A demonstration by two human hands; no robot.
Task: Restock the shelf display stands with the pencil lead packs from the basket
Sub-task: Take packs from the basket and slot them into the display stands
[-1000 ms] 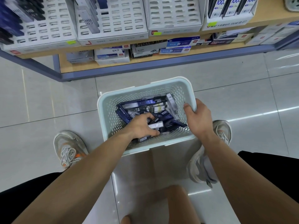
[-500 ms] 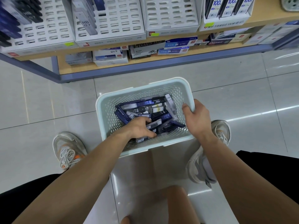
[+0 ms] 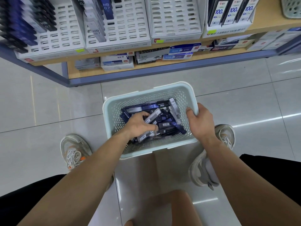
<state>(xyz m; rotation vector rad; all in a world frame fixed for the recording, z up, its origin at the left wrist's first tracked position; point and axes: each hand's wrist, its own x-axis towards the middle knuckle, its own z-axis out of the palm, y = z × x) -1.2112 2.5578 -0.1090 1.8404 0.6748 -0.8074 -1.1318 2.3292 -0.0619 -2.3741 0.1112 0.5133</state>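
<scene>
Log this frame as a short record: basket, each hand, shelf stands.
basket: pale, perforated, holds many lead packs
left hand: inside the basket, grips a grey lead pack
right hand: grips the basket's right rim
display stands: white, slotted, on the shelf, partly filled

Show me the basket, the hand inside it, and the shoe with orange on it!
basket (image 3: 162, 89), head view, far rim.
left hand (image 3: 138, 125), head view, back of the hand.
shoe with orange (image 3: 73, 141), head view, its toe.
</scene>
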